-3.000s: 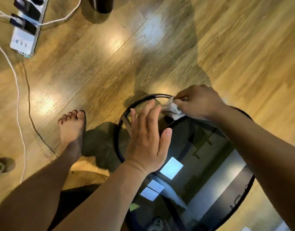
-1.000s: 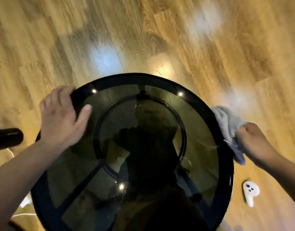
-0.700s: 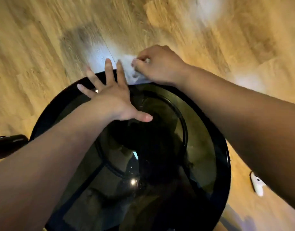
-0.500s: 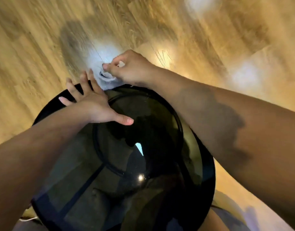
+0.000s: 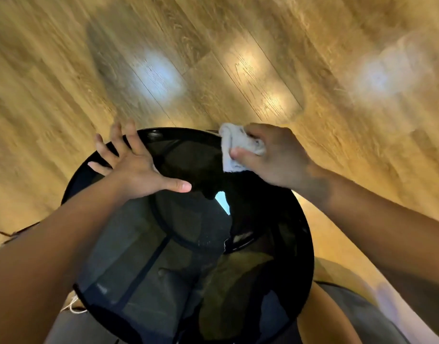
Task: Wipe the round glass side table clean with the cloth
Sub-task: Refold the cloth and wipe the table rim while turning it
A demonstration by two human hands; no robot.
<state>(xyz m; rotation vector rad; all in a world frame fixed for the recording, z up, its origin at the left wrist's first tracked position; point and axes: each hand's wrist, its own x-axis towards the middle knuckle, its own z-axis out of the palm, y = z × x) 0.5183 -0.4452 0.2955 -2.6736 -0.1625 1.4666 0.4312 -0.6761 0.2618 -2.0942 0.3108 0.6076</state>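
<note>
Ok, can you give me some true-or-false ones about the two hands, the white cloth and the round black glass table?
1. The right hand grips the crumpled white cloth. True.
2. The cloth is at the near edge of the round dark glass table. False: it is at the far edge.
3. The left hand rests on the table, fingers spread. True.
4. The table stands on carpet. False: it stands on a wooden plank floor.

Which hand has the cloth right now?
The right hand: it grips the bunched white cloth at the far rim of the glass table. The left hand lies flat on the glass, fingers spread, holding nothing.
</note>
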